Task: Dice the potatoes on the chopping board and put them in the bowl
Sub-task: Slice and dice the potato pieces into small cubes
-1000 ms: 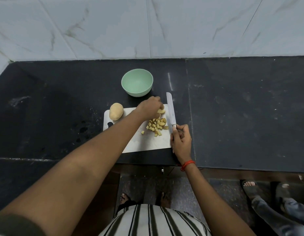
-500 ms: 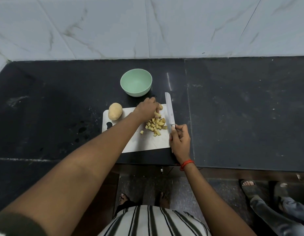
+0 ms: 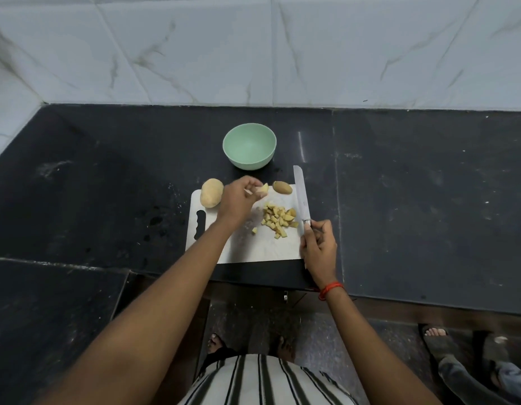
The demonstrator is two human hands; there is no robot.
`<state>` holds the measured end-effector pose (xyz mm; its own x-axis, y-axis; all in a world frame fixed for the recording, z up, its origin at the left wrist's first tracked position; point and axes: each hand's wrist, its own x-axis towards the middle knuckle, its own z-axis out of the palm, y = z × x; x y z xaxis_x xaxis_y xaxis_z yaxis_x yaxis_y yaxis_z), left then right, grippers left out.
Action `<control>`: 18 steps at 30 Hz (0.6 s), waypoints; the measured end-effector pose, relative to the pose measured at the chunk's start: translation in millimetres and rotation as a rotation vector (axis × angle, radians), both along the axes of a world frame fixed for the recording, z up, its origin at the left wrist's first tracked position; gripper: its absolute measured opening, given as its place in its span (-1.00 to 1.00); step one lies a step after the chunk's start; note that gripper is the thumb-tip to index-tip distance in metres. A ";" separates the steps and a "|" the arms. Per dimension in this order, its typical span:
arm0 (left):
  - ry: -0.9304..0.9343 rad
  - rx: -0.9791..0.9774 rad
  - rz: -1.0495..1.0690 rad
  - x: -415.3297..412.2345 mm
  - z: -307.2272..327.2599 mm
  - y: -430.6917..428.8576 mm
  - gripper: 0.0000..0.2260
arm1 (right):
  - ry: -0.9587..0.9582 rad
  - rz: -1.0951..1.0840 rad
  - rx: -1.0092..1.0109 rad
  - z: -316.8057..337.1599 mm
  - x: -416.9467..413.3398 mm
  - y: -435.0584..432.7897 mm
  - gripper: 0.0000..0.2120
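Note:
A white chopping board lies on the black counter. On it sits a pile of diced potato, a whole potato at the far left corner and a potato end piece at the far edge. My left hand hovers over the board's far part and pinches a cut potato piece. My right hand grips the handle of a knife, whose blade lies along the board's right edge, pointing away. The empty mint-green bowl stands just beyond the board.
White marble tiles form the wall behind the black stone counter. The counter's front edge runs just below the board. Another person's sandalled feet stand on the floor at the lower right.
My left hand has lifted off the pile and moved left with a potato piece in its fingers, uncovering the end piece at the far edge. The knife hand has stayed still.

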<state>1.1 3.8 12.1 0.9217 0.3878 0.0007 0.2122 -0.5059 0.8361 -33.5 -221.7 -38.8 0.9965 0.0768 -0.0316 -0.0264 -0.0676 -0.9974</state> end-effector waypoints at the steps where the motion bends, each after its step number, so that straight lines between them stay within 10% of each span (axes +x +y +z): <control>1: 0.011 -0.016 0.011 -14.2 -3.8 2.8 -0.82 | -0.001 0.008 -0.019 0.3 -0.7 0.6 -0.83; 10: -0.076 0.031 0.215 -74.3 -45.9 22.8 -0.83 | -0.281 0.178 -0.516 18.0 -29.8 18.7 -0.89; 18: -0.167 -0.326 0.523 -76.4 -58.0 41.6 -0.96 | -0.601 0.232 -0.968 1.5 -68.1 38.5 -0.83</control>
